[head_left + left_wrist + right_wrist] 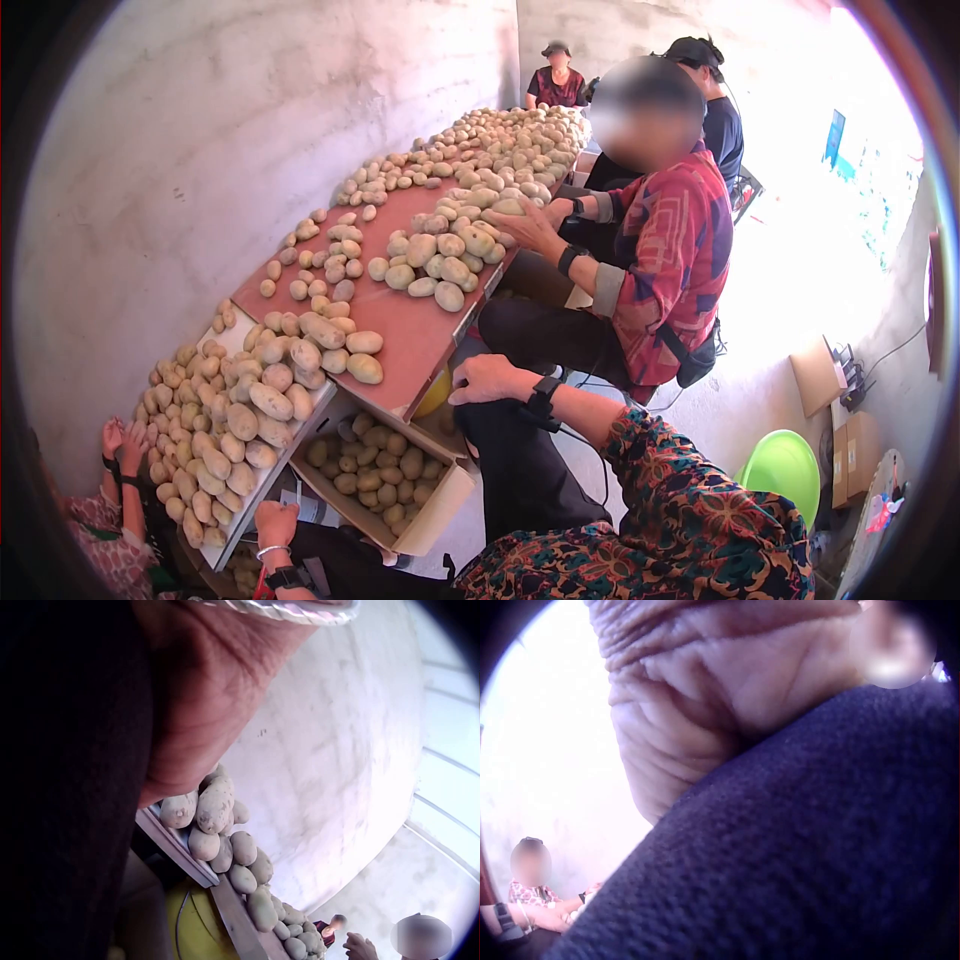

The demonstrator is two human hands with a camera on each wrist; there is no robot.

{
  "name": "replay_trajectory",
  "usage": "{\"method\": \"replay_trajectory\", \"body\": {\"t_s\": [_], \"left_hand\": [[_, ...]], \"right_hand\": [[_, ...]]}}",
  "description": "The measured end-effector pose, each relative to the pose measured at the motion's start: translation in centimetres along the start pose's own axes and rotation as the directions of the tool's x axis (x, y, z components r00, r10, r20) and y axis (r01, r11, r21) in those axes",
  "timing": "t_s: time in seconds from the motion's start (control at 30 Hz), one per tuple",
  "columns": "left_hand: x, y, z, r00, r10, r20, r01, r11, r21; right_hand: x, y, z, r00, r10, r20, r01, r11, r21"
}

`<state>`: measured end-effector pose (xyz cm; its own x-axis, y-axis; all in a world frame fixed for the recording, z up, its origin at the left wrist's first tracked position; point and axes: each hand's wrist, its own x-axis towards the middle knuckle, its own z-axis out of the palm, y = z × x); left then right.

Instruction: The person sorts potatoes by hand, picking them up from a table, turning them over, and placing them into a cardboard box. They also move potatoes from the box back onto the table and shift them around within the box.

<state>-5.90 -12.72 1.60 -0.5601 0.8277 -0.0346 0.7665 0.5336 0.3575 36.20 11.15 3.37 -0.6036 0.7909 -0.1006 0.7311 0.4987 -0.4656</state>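
My right hand (pixel 487 380) rests on my right knee, its fingers loosely bent and nothing in them. In the right wrist view its palm side (pixel 727 690) lies against the dark trouser leg (pixel 780 825). Low in the head view, my left hand (pixel 276 524), with a silver bangle at the wrist, rests by my left leg, also without any object. The left wrist view shows this hand close up against dark cloth. Nearest to it are a heap of potatoes (pixel 240 410) on a white-edged board and a cardboard box (pixel 440 505) of potatoes.
A long reddish table (pixel 400 325) with more potatoes (pixel 450 250) runs back along the wall. A person in a red patterned shirt (pixel 670 260) handles potatoes there; others sit beyond and at lower left. A green basin (pixel 785 475) and cartons (pixel 855 455) stand at right.
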Motion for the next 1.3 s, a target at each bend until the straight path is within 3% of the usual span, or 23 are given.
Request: {"method": "replay_trajectory", "body": {"t_s": [0.53, 0.6, 0.9, 1.3], "left_hand": [[0.2, 0.0, 0.1, 1.0, 0.016, 0.007, -0.016, 1.0, 0.006], [0.5, -0.8, 0.4, 0.995, 0.101, 0.011, -0.102, 0.993, 0.051], [-0.2, 0.4, -0.3, 0.999, -0.003, 0.032, 0.003, 1.0, 0.017], [0.6, -0.9, 0.6, 0.998, 0.051, 0.025, -0.054, 0.994, 0.091]], "right_hand": [[0.0, -0.4, -0.1, 1.0, 0.005, -0.008, -0.005, 1.0, -0.012], [-0.2, -0.7, 0.2, 1.0, -0.001, -0.008, 0.001, 1.0, -0.018], [-0.1, -0.6, -0.1, 1.0, 0.008, 0.005, -0.008, 0.999, -0.049], [-0.1, -0.8, -0.1, 1.0, 0.009, 0.009, -0.008, 0.998, -0.062]]}}
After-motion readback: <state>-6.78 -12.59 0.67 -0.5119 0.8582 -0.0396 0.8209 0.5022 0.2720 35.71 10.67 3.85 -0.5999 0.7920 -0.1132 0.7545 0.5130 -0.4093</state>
